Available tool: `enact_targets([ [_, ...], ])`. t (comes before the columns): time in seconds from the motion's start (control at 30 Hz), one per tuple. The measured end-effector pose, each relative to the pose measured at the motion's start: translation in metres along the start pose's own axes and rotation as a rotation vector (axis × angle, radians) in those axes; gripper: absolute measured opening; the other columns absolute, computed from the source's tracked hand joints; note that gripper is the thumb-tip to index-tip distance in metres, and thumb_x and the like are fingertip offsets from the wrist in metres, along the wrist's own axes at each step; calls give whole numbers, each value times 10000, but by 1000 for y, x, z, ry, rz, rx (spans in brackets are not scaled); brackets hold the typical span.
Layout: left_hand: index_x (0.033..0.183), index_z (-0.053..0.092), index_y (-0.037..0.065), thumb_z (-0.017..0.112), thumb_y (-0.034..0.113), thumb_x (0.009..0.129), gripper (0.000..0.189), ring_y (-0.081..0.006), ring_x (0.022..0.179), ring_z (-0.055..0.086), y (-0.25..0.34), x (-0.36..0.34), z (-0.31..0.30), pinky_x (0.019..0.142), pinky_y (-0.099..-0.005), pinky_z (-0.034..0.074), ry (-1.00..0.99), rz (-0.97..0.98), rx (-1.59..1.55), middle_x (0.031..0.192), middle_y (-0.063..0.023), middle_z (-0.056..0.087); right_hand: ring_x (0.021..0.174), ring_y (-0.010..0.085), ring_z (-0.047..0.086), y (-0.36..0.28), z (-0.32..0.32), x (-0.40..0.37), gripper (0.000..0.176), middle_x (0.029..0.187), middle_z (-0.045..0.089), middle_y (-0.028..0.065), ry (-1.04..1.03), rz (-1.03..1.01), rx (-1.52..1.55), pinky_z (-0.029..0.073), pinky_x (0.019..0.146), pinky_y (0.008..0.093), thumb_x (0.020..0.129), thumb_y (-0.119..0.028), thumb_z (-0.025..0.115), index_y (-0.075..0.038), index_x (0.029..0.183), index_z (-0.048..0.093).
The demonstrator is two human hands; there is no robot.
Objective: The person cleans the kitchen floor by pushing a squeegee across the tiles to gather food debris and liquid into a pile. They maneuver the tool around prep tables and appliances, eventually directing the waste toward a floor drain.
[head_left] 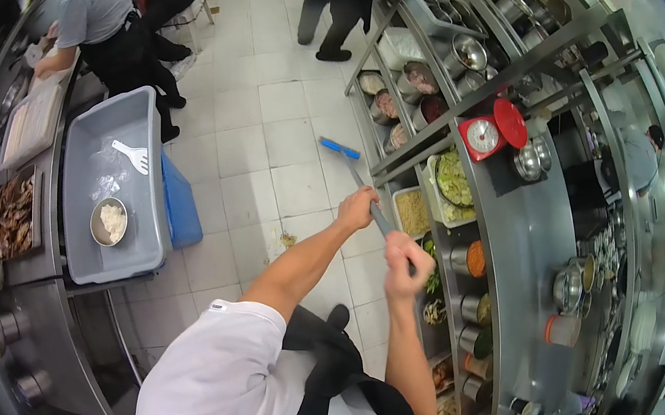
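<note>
A broom with a blue head [340, 148] and a grey handle slants across the middle of the view, its head down at the tiled floor beside the shelf. My left hand [357, 208] is wrapped round the handle partway down. Higher up and nearer my body, my right hand [409, 266] grips the same handle near its upper end. A small patch of yellowish scraps [288, 239] lies on the tiles to the left of my left forearm.
A grey tub [102, 265] holding a bowl [108, 222] and a white slotted turner [132, 156] stands at left, a blue bin [181, 209] beside it. Shelves of food containers and a counter with a red scale [483, 137] line the right. Several people work farther off.
</note>
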State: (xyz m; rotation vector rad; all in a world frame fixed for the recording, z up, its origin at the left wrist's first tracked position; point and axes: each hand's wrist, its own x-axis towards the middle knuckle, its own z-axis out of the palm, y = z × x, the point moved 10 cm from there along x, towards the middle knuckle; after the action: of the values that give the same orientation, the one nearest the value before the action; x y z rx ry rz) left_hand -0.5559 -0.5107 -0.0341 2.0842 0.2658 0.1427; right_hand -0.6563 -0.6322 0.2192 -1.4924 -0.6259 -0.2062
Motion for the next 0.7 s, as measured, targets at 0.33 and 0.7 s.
enact_targets([
  [0.33,992,681,173,730,179,799,199,-448,1236,601,-7,-111,82,1012,-537,515,-163,-166,136,1550,-164,493,580,207,458,-13,-68,-88,256,629,486,72,-324,191,91,370,607,351,822,22,626,-25,630,464],
  [0.7,858,660,106,779,245,781,198,-383,1017,656,15,-271,191,859,-489,529,-147,-250,-34,1055,-140,664,558,215,526,-157,-168,-121,251,585,545,50,-866,290,339,410,660,347,801,0,688,-47,612,530],
])
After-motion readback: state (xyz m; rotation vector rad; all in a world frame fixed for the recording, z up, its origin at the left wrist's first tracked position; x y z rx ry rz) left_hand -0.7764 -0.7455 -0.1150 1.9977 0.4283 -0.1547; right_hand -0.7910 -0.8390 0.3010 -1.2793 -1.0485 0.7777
